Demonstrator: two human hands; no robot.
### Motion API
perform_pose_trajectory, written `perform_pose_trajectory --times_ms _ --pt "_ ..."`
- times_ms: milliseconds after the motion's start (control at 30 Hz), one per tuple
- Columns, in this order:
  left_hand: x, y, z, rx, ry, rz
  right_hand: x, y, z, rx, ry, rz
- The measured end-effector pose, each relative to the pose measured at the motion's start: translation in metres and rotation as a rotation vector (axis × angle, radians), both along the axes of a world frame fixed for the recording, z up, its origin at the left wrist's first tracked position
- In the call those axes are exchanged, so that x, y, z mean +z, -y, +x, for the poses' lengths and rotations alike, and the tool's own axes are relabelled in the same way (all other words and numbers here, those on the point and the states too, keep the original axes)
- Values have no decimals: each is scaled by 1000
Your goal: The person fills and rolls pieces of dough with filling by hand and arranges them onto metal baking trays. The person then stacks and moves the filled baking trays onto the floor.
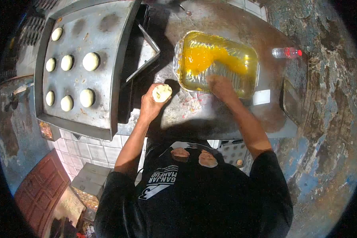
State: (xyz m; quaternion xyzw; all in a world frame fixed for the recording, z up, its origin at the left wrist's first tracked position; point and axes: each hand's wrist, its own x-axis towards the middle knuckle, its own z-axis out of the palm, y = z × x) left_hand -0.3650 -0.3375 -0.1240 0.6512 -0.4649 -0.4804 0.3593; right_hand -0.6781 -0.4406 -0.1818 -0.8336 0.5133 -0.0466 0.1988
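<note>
Cupped in my left hand is a piece of pale dough, its top uneven and folded. My right hand reaches over the near side of a clear rectangular container; its fingertips are hard to make out against the container. Bright yellow-orange filling is spread along the container's left and upper parts. On the left, a large metal tray holds several round pale dough balls, one of them near its right side.
A bottle with a red cap lies at the table's right. A white square sits beside the container, and a flat metal piece is near the right edge. Another metal tray is partly under the large tray.
</note>
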Motion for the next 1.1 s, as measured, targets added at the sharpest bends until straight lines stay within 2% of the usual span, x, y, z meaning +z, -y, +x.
perform_pose_trajectory --times_ms 33,100,133,200,233,300,333,400,433,500,567,600,633,700,733,767,833,867,900,967,1000,1033,1100 --pt "-2 3 0 17 -26 -7 3 6 -3 3 -3 1" --pt "-4 5 -1 39 -56 -13 14 14 -11 -147 292 690" --pt "-5 8 -3 32 -62 -57 29 15 -11 -143 289 687" --pt "-6 12 -10 14 16 -141 71 8 -6 -326 478 915" --pt "-12 13 -15 7 -13 -123 83 0 -2 -314 475 904" --pt "1 16 -34 19 56 -49 105 -26 12 -448 573 829" --pt "-7 17 -44 -2 22 -102 105 -43 17 -432 571 808" --pt "-15 20 -70 36 -25 -240 92 -79 31 -172 494 52" --pt "-8 19 -83 61 -12 -285 94 -99 41 -158 492 36" --pt "-1 15 -96 63 50 -243 97 -137 54 -47 -23 -328" --pt "4 0 -98 -173 415 -261 108 -163 42 -45 -12 -284" --pt "6 -11 -97 -180 398 -173 111 -176 35 -49 -1 -225" --pt "-8 -21 -97 -66 339 -192 106 -188 25 -61 7 -224" --pt "-35 -32 -93 62 208 -37 82 -203 -2 -125 142 -178" --pt "-47 -44 -91 10 -1 -15 63 -207 -13 -143 283 -223" --pt "-47 -56 -97 1 8 -19 56 -210 -16 -152 291 -228" --pt "-44 -85 -109 -105 -515 -6 38 -207 -19 -230 460 -343" --pt "-12 -100 -118 -178 -609 44 0 -204 -19 -493 812 82" --pt "-15 -115 -126 -272 -487 -123 9 -204 -18 -501 825 76" --pt "4 -142 -144 -371 -325 -239 68 -212 -15 -580 1148 519" --pt "24 -154 -149 -376 -27 -185 88 -226 -11 -468 933 336" --pt "26 -162 -155 -382 -20 -195 132 -250 -6 -378 580 285" --pt "19 -178 -167 -294 -8 -129 141 -293 -12 -101 546 131"
